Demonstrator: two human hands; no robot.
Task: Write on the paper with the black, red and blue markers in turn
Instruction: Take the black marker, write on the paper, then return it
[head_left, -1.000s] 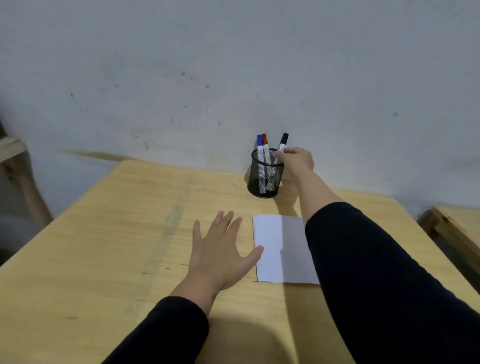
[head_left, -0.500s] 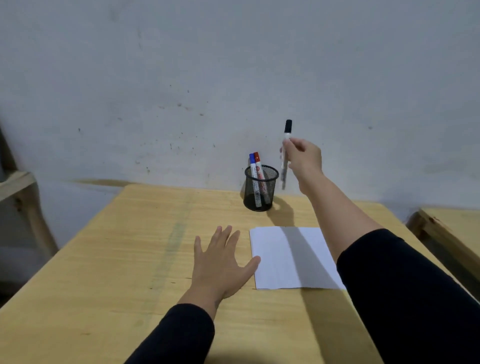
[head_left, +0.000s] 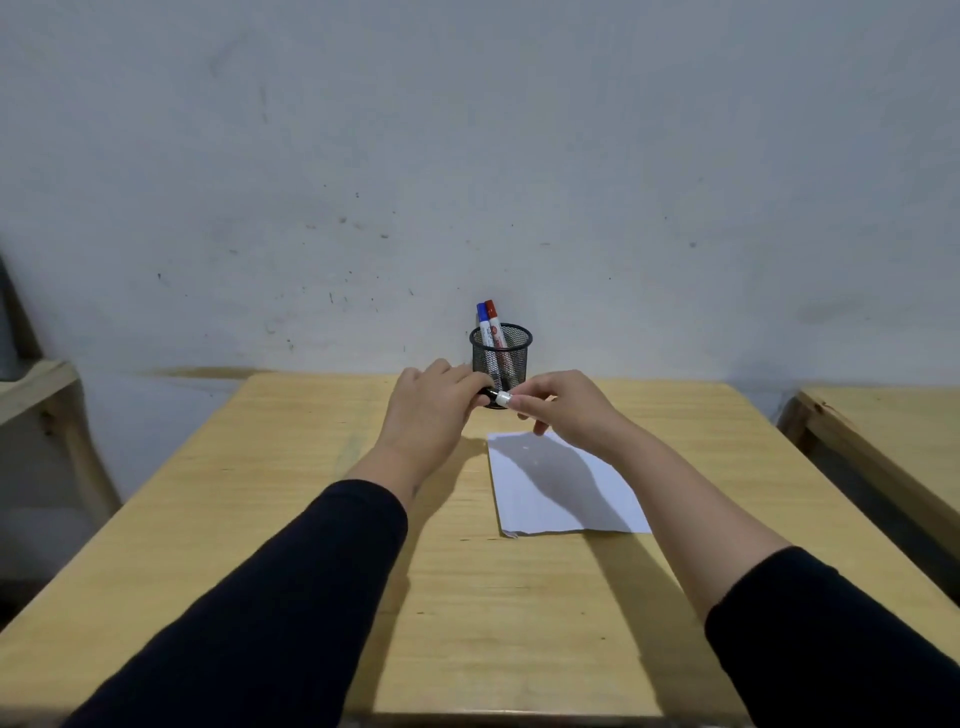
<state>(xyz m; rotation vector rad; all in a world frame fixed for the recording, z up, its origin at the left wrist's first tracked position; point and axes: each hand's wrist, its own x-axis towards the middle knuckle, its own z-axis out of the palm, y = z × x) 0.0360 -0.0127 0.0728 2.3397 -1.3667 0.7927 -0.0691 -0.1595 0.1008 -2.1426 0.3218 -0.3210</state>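
Observation:
Both hands hold the black marker (head_left: 500, 398) level in the air, in front of the black mesh pen cup (head_left: 502, 358). My left hand (head_left: 434, 410) grips its black cap end. My right hand (head_left: 566, 409) grips the white barrel, most of which is hidden in the fingers. The blue marker (head_left: 483, 325) and the red marker (head_left: 493, 325) stand upright in the cup. A white sheet of paper (head_left: 561, 488) lies flat on the wooden table (head_left: 291, 509), below and right of my hands.
The cup stands at the table's far edge against a grey wall. Another wooden table (head_left: 893, 431) stands to the right across a gap. A wooden frame (head_left: 47, 400) is at the left.
My right hand lifted the black marker out of the cup and brought it down in front of it. My left hand left the table and took hold of the cap end.

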